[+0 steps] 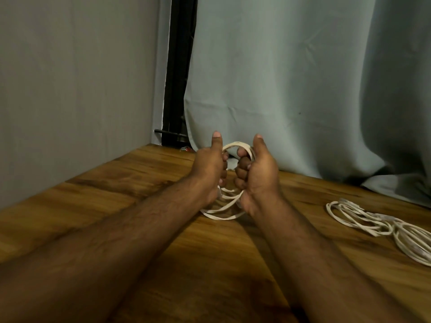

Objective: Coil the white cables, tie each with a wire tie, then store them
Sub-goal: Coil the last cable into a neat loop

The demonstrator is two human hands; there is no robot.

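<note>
A coiled white cable point(229, 206) stands upright between my two hands above the wooden table point(116, 183). My left hand point(208, 166) grips the coil's left side, fingers curled round it and thumb pointing up. My right hand point(258, 169) grips the right side the same way, thumb up. The top arc of the coil shows between the thumbs and the lower loops hang down to the table. I see no wire tie.
A loose pile of white cables point(382, 226) lies on the table at the right edge. A grey curtain point(291, 78) hangs behind the table, a grey wall is on the left, with a dark gap between them.
</note>
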